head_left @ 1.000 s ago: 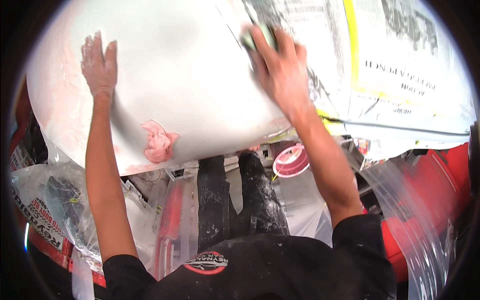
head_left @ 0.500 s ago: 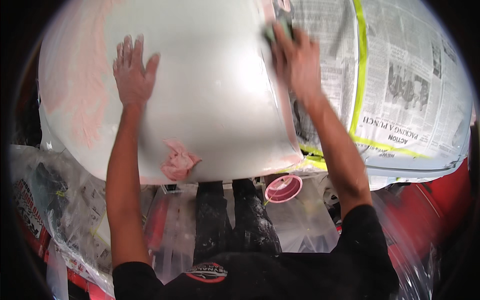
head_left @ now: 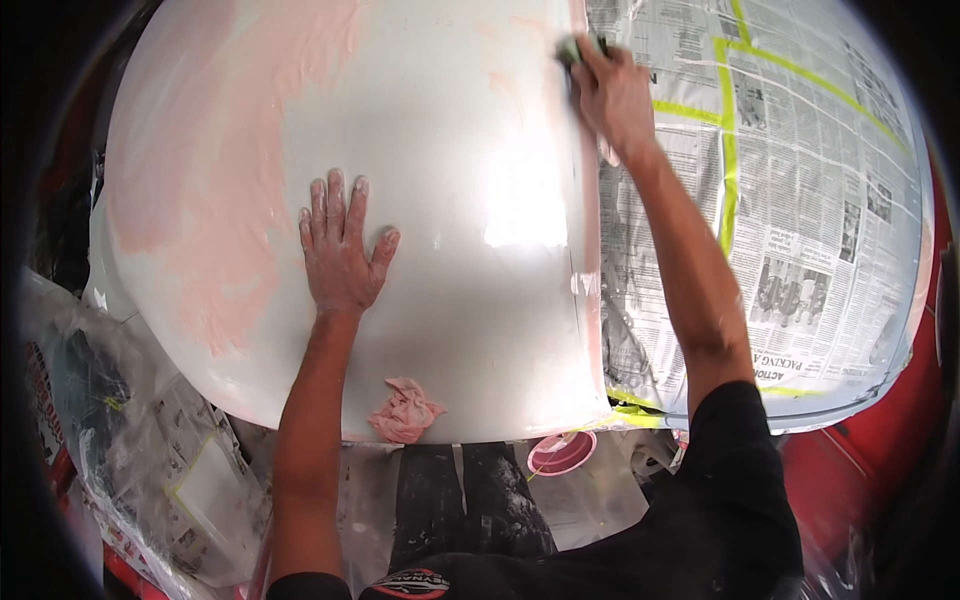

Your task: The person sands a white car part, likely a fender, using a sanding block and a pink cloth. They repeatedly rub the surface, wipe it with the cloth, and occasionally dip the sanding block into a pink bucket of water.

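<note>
My left hand lies flat on a glossy white car body panel, fingers spread and dusted with pale residue. Along the panel's right edge, far from me, my right hand grips a small green-and-black pad against the border with the newspaper masking. Pink smears cover the panel's left side, and a pink strip runs down its right edge. A crumpled pink cloth rests near the panel's front edge, between my arms.
Newspaper held with yellow-green tape covers the right part of the bodywork. Below the front edge stands a pink bucket. Clear plastic sheeting hangs at the lower left; red bodywork shows at the lower right.
My view has shifted, showing more of the panel's far part. My right hand has moved the pad farther along the right edge. My left hand stays flat, now farther from the pink smears.
</note>
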The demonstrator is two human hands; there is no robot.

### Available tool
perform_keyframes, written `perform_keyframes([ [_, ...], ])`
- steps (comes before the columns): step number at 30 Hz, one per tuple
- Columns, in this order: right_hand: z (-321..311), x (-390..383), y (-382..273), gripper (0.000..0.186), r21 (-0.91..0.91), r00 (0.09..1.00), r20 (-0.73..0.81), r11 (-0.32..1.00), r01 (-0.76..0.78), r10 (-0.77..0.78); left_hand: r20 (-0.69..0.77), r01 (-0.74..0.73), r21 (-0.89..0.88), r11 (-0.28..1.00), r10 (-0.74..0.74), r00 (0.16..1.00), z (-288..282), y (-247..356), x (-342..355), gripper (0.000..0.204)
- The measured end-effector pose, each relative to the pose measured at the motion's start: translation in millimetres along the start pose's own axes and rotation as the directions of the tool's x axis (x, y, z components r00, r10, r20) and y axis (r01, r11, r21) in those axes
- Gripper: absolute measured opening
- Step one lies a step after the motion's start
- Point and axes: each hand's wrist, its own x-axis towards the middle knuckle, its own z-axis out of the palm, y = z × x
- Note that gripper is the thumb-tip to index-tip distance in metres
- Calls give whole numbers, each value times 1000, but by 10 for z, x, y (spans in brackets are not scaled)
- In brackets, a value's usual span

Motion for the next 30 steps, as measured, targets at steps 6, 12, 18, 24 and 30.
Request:
perform_keyframes([
  [6, -357, -1231, -102, 52, 50, 978, 82, 980, 191, -194, 81, 46, -10, 999, -45, 996, -84, -58, -62, 73],
  [12, 303, 1206, 449, 45, -140, 986, -109, 984, 114, -130, 136, 47, -42, 998, -41, 990, -96, 9, 13, 75],
  [18, 325, 1055, 138, 42, -111, 1000, 8, 994, 26, -25, 202, 92, 4, 996, -91, 975, -125, -63, -35, 78],
  [24, 165, 795, 328, 46, -18, 957, -39, 958, 287, -287, 222, 76, -16, 997, -70, 972, -131, -50, -8, 79],
  [30, 462, 2305, 877, 40, -181, 995, -45, 980, 82, -91, 202, 31, -42, 999, -22, 979, -49, 33, 47, 80],
])
